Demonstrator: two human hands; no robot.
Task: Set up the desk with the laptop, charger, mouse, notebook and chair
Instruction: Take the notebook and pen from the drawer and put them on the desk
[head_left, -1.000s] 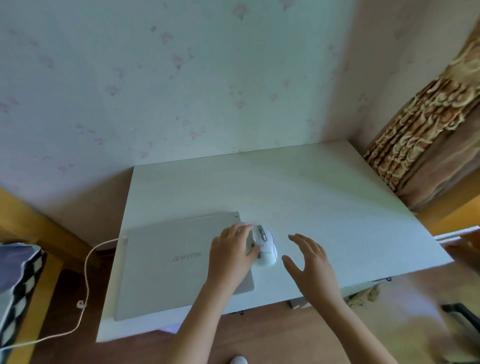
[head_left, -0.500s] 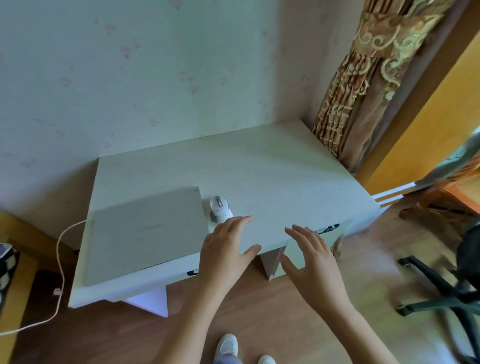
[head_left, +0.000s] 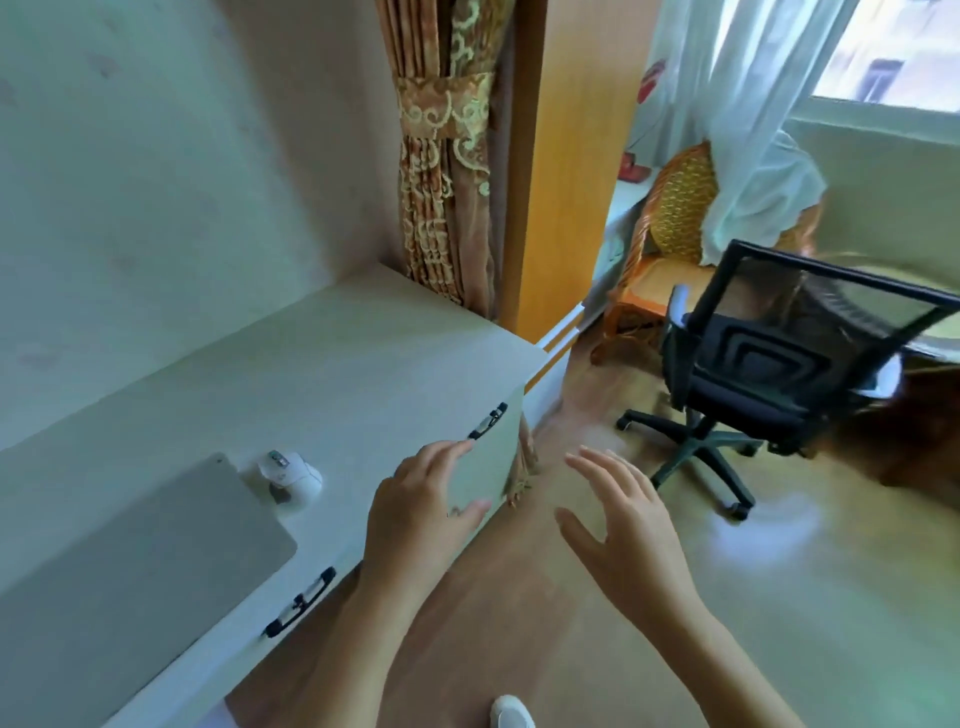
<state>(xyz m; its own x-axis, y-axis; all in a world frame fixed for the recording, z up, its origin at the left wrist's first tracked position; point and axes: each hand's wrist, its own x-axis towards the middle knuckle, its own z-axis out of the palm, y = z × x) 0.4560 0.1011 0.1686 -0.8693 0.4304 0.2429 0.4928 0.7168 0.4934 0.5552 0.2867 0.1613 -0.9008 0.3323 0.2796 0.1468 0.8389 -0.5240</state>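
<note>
Chair (head_left: 769, 364), black, with a mesh back and a five-star base on castors, stands at the right of the head view on the wooden floor (head_left: 779, 597), well apart from the desk (head_left: 311, 374). It should roll easily on that smooth floor, so I judge it light to move but apt to swivel or run on; the stiff top rail of the back looks the firmest place to take hold, since the mesh would give under the fingers. Both hands hang in the lower middle of the frame, holding nothing: the left hand (head_left: 415, 519) has loose fingers spread over the desk's near corner, and the right hand (head_left: 623, 535) is wide open over the floor, fingers pointing toward the chair.

At the lower left, the closed grey laptop (head_left: 130, 561) lies flat on the pale desk with the white mouse (head_left: 291, 475) just beside its far corner. Neither notebook nor charger shows. Two dark drawer handles sit on the desk's front edge. A patterned curtain (head_left: 447, 171) hangs in the corner behind the desk, and a wicker chair (head_left: 670, 234) stands by the window at upper right.
</note>
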